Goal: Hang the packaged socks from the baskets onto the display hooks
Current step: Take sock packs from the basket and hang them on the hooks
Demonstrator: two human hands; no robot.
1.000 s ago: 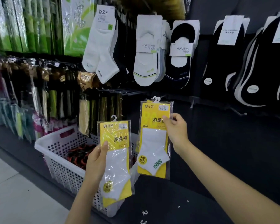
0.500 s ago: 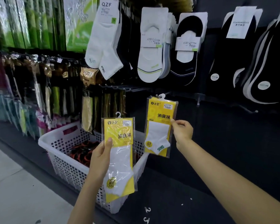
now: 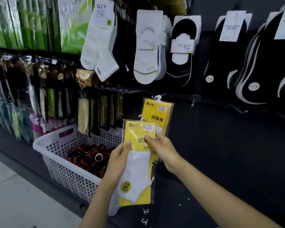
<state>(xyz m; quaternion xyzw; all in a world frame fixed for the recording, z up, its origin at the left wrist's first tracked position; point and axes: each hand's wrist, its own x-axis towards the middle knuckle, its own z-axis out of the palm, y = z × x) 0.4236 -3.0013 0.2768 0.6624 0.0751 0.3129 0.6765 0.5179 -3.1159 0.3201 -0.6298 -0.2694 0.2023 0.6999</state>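
The left hand (image 3: 120,160) grips the front sock pack (image 3: 138,178) by its left edge beside the basket (image 3: 39,142), the right hand (image 3: 164,150) pinches its card; light, slippery and floppy, it probably handles best near the hanger (image 3: 140,116).

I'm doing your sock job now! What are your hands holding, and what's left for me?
Left hand grips the front yellow plastic sock pack by its left edge.
Right hand pinches that pack near its top, thumb on its face.
Rear yellow plastic sock pack stands just behind; whether it hangs on a hook is unclear.
White perforated plastic basket, lower left, holds orange-and-black items.
Done: front pack is out of the basket.
Left: hang it on the display, perhaps on the bare metal hooks up left; then the basket's items.
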